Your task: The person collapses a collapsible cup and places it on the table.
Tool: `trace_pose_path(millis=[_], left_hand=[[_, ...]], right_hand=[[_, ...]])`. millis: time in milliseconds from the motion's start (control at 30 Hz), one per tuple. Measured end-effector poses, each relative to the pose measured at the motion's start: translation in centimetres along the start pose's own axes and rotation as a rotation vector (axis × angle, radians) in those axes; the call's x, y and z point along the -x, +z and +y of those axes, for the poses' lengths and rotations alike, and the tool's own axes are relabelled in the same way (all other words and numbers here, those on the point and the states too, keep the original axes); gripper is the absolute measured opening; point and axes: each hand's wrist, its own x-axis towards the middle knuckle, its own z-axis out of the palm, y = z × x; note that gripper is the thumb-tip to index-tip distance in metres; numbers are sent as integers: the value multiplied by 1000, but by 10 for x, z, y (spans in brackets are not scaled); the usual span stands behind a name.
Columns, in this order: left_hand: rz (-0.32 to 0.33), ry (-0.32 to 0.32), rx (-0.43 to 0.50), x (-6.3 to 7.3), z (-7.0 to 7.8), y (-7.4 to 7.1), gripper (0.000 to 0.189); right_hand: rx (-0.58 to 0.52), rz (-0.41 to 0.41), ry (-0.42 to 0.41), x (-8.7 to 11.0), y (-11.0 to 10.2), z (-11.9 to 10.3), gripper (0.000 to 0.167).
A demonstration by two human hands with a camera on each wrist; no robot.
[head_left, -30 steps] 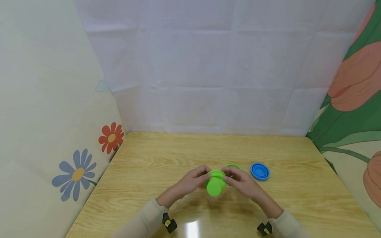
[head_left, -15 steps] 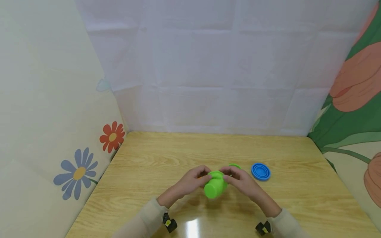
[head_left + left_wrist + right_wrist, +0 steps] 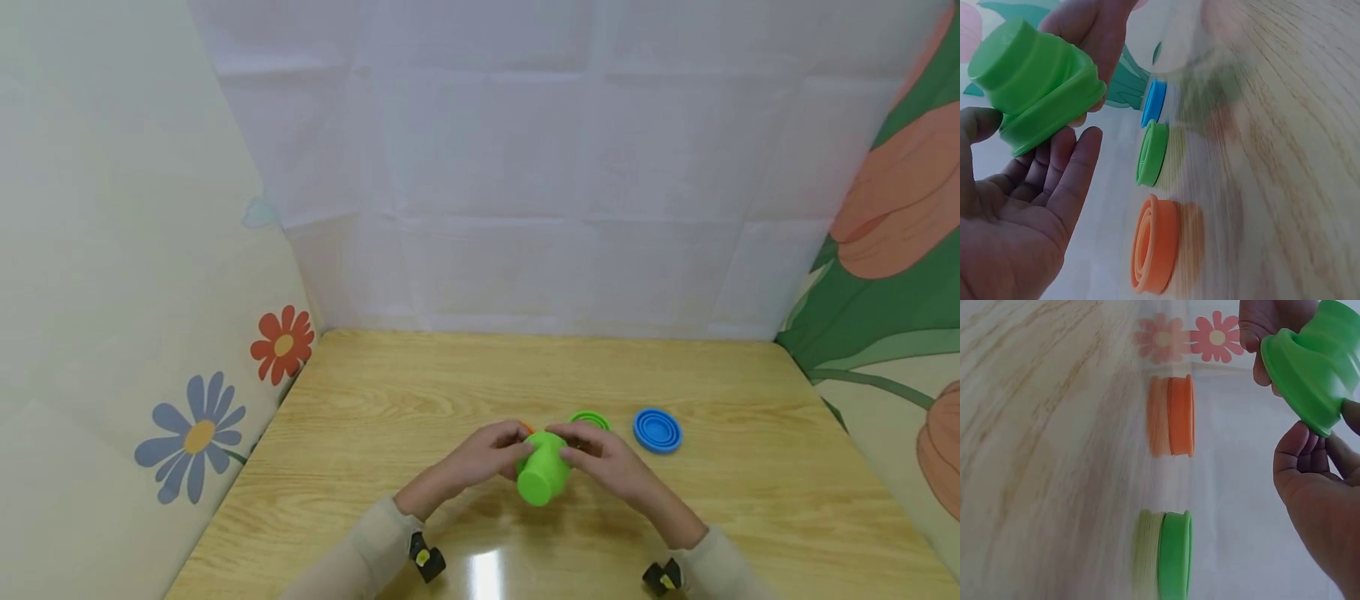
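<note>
A green collapsible cup (image 3: 546,468) is held above the table between both hands, its closed base tilted toward me. My left hand (image 3: 483,457) grips one side of its rim, thumb on the outer wall and fingers beneath. On the opposite side, my right hand (image 3: 611,465) pinches the rim in the same manner. In the left wrist view the cup wall (image 3: 1032,72) stands out in steps, with a fold dented in near the rim. The right wrist view shows that sunken fold (image 3: 1300,353) too. The cup's inside is hidden.
Behind the hands lie three flattened ring-stepped cups: an orange one (image 3: 1155,247), a green one (image 3: 591,419) and a blue one (image 3: 657,431). They stand in a row on the wood-grain table (image 3: 390,383). A white cloth (image 3: 480,167) hangs at the table's far edge.
The held cup's wall has been drawn out further, and its base sits lower and nearer to me. Both hands keep their hold with only slight shifts. The other cups lie still.
</note>
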Motion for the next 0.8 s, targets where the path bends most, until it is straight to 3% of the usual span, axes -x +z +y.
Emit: trace_pose_path(millis=[267, 500, 667, 800], left_hand=[[31, 23, -28, -2, 1, 3, 29], [71, 38, -121, -6, 1, 5, 23], [103, 77, -252, -7, 1, 5, 13], [106, 86, -265, -8, 0, 6, 11]], right_hand=[[-13, -13, 29, -1, 0, 0, 47], [144, 56, 33, -3, 3, 3, 36], [238, 106, -35, -6, 7, 4, 28], [327, 145, -99, -8, 9, 4, 23]])
